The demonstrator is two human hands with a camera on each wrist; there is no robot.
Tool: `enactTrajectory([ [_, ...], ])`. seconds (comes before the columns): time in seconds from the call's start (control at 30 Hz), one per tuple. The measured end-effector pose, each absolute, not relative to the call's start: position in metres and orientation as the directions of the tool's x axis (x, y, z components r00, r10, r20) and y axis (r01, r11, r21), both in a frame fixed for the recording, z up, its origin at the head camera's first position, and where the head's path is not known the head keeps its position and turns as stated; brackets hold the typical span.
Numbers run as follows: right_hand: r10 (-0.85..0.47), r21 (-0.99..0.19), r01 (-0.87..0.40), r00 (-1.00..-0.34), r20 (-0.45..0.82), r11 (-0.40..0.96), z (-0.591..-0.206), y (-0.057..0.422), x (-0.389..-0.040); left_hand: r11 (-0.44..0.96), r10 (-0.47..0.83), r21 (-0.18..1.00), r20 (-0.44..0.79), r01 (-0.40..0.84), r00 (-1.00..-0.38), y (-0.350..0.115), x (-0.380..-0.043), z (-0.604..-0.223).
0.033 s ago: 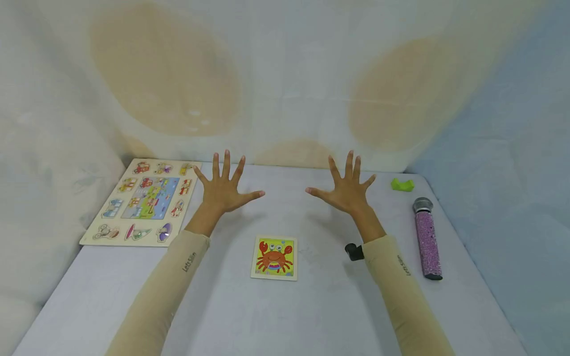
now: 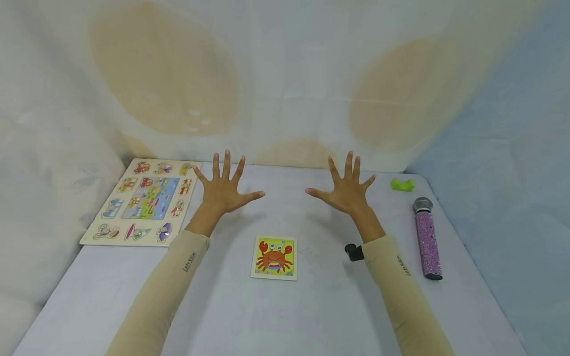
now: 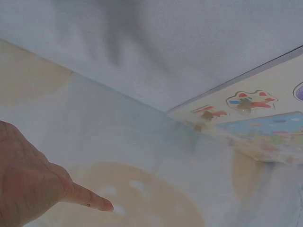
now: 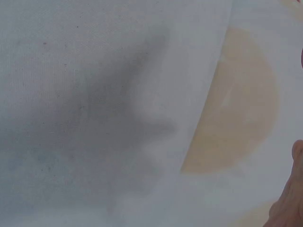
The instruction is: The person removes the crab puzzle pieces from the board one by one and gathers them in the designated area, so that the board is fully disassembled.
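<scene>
Both hands are held up over the table with fingers spread wide and nothing in them. My left hand (image 2: 220,193) is nearest the wooden peg puzzle board (image 2: 191,210), whose edge it overlaps in the head view. In the left wrist view, part of this hand (image 3: 35,184) shows at the lower left, one finger stretched out. My right hand (image 2: 347,193) is spread to the right of the middle; only a sliver of it (image 4: 286,194) enters the right wrist view. Between the forearms, nearer me, a small square crab picture puzzle (image 2: 274,258) lies flat on the table.
At the right lies a microphone (image 2: 427,242) with a glittery purple handle and silver head. Behind it is a bright green piece (image 2: 403,185). A small black object (image 2: 354,252) is partly hidden by the right sleeve. Patterned cloth (image 2: 294,99) hangs behind the table (image 2: 276,321).
</scene>
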State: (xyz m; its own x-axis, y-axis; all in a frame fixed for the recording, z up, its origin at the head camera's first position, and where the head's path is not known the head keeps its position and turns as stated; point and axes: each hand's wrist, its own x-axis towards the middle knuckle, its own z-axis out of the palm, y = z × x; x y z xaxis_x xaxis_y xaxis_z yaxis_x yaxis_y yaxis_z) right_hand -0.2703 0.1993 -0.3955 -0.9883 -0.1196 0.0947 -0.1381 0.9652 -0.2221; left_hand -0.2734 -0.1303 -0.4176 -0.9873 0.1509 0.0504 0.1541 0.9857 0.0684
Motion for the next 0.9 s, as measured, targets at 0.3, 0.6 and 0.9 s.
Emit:
enactTrajectory([
  [0.3,-0.108,-0.253,-0.119,-0.993,0.055,0.96,-0.404,0.204,-0.269,0.982,0.163,0.094,0.022,0.165,-0.986,-0.128,-0.269,-0.42],
  [0.6,-0.126,-0.245,-0.136,-0.991,0.055,0.96,-0.409,0.206,-0.264,0.977,0.184,0.111,0.009,0.184,-0.983,-0.133,-0.267,-0.42],
  [0.9,-0.158,-0.146,-0.172,-0.982,0.104,0.974,-0.423,0.207,-0.253,0.958,0.271,0.066,0.108,0.279,-0.957,-0.136,-0.255,-0.427],
])
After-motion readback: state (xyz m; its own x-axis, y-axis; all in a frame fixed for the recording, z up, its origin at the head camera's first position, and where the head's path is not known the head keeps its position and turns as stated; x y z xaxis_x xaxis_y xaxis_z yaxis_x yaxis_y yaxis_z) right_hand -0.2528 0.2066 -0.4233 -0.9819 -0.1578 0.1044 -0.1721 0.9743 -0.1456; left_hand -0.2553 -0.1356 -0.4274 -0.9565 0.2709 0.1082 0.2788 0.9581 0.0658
